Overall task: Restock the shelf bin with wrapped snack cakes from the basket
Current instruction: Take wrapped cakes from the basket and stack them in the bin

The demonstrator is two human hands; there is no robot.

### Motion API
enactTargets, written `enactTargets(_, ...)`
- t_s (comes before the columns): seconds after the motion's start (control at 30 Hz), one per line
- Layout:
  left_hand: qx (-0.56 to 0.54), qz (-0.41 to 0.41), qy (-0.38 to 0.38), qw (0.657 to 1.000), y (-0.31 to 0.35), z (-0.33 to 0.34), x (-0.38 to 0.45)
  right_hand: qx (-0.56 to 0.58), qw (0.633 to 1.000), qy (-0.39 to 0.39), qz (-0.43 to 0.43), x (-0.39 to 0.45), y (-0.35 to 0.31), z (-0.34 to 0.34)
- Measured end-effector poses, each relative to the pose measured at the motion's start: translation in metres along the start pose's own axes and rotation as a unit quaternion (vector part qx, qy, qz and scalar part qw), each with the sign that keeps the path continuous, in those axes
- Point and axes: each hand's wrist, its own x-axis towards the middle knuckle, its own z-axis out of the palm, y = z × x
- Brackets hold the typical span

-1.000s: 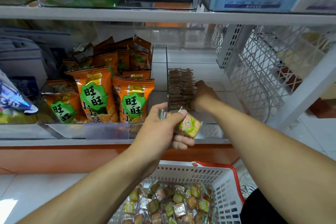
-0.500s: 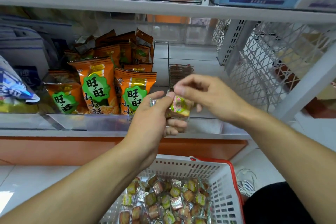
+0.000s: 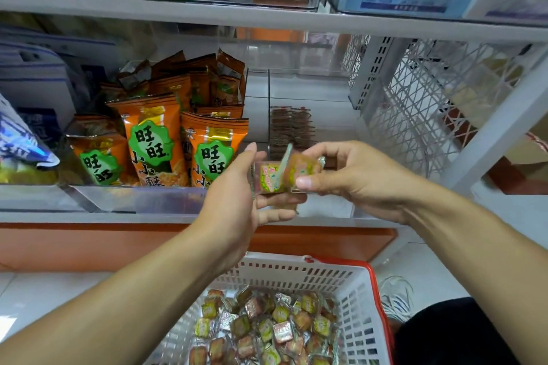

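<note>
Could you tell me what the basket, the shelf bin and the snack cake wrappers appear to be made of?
Basket: looks like white moulded plastic, slotted walls, with a red rim.
Shelf bin: apparently clear glossy plastic, perhaps acrylic; the shelf shows through its walls.
Snack cake wrappers, held in both hands: thin transparent film with crimped ends and printed labels; those in the basket glint silvery.

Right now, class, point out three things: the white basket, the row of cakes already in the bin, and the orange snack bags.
white basket (image 3: 353,290): head view, right rim.
row of cakes (image 3: 292,130): head view, middle of stack.
orange snack bags (image 3: 151,139): head view, green label.
</note>
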Motion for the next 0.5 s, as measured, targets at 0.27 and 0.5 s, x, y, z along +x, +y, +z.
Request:
enactTargets(0.27, 0.053, 0.031, -0.054, 0.997, -0.0051, 0.0034, 0.0021, -0.032, 0.999, 0.023, 0.029, -0.0008, -0.0040, -0.0046)
enactTargets(0.5, 0.068, 0.031, -0.062, 0.995, -0.0097, 0.0059, -0.0001, -0.138, 0.990, 0.007, -0.013, -0.0012, -0.0012, -0.0027)
